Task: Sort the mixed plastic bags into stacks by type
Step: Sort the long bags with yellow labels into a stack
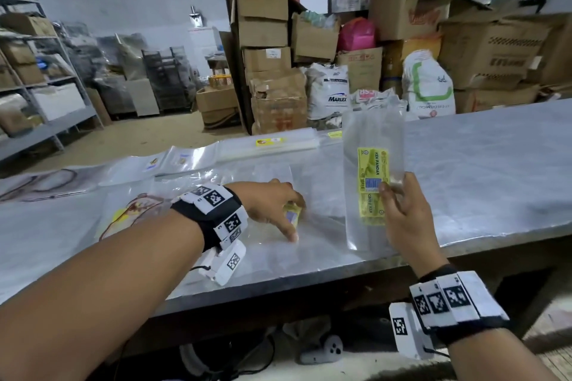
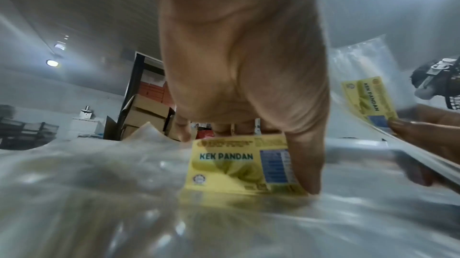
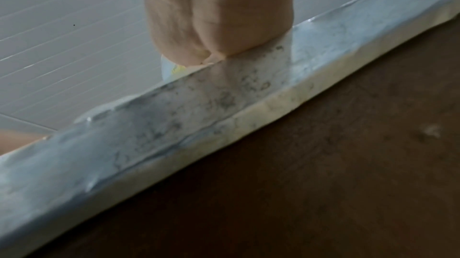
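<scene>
Head view: the right hand (image 1: 405, 210), at about 4 o'clock, holds a clear plastic bag with a yellow "KEK PANDAN" label (image 1: 371, 182) upright over the grey metal bench (image 1: 479, 170), thumb on the label and fingers behind, so the grip pinches the bag. The left hand (image 1: 272, 204), near the centre, reaches down onto a clear plastic bag with a yellow label lying flat (image 1: 292, 215); its fingers are spread and straight, tips pressing the film. At 9 o'clock lie larger clear bags with a brown and yellow print (image 1: 133, 210). Toward 11 o'clock sit small clear bags with small printed stickers (image 1: 154, 162), and at 12 o'clock a flat stack of long clear bags with a yellow sticker (image 1: 272, 144). Cardboard boxes (image 1: 266, 40) and white sacks (image 1: 328, 93) stand beyond the bench.

Left wrist view: the left hand's fingers (image 2: 306, 164) press down on the flat bag's yellow label (image 2: 236, 166), one tip at the label's right edge. At 3 o'clock the right hand's thumb (image 2: 408, 126) pinches the lifted bag's label (image 2: 368, 99).

Right wrist view: the right hand's fingers (image 3: 219, 26) are pressed together above the bench's edge (image 3: 224, 105); a sliver of bag (image 3: 171, 69) shows at their tips, blurred.
</scene>
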